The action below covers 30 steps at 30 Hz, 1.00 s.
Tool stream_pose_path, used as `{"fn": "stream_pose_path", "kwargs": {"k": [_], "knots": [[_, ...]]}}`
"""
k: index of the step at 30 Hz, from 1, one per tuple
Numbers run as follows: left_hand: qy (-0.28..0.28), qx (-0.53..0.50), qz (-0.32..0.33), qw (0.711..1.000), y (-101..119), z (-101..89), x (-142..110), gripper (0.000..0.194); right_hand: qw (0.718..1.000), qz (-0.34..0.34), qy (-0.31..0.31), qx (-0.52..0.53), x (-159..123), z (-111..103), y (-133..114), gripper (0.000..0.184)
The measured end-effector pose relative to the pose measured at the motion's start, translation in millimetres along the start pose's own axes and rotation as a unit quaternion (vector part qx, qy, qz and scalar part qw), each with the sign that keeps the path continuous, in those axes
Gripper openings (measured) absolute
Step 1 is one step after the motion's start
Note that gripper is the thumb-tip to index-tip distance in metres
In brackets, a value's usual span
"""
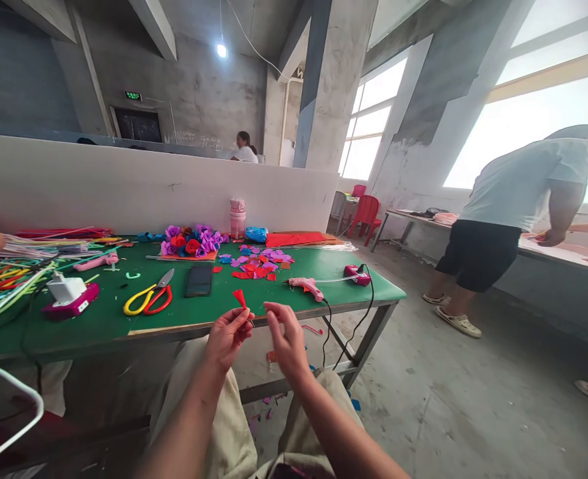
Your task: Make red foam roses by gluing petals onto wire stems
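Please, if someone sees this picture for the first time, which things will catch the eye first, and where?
Probably first the bright red piece pinched in the left hand, at the front edge of the green table. Beyond it lie scattered purple, red and blue scraps, with a flower-like heap to their left. The yellow-and-red-handled scissors also stand out, left of the scraps.
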<state>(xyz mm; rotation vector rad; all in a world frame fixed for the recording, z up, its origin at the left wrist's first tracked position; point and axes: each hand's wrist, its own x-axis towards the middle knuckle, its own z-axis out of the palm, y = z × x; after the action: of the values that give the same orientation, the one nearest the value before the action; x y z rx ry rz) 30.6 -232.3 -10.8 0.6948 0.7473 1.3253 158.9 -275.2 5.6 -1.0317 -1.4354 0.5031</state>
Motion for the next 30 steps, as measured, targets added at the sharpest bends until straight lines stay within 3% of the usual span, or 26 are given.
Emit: {"fn": "stream_pose_path", "kwargs": {"k": [3,6,11,19,24,30], "knots": [[-0.045,-0.003,-0.021,0.999,2.3,1.8,-2.7,0.025,0.989,0.116,0.009,0.090,17.7,-9.0,14.3,0.027],[-0.067,0.005,-0.018,0.998,1.2,3.5,-4.5,0.022,0.980,0.146,-0.026,0.136,24.0,-7.1,20.4,0.028],[-0.099,0.038,0.002,0.994,-2.2,5.6,-4.1,0.020,0.978,0.138,-0.063,0.141,20.6,7.2,20.7,0.026],[-0.063,0.100,0.056,0.991,-4.5,9.4,-5.6,0.023,0.996,0.069,-0.051,-0.032,19.3,8.6,16.2,0.013],[-0.060,0.087,0.050,0.993,-3.7,8.8,-5.9,0.022,0.992,0.082,-0.086,0.031,19.7,-2.6,17.4,0.044],[-0.092,0.174,0.127,0.972,3.7,15.8,-13.3,0.017,0.990,0.028,-0.135,0.035,21.4,-16.2,9.5,0.030]]}}
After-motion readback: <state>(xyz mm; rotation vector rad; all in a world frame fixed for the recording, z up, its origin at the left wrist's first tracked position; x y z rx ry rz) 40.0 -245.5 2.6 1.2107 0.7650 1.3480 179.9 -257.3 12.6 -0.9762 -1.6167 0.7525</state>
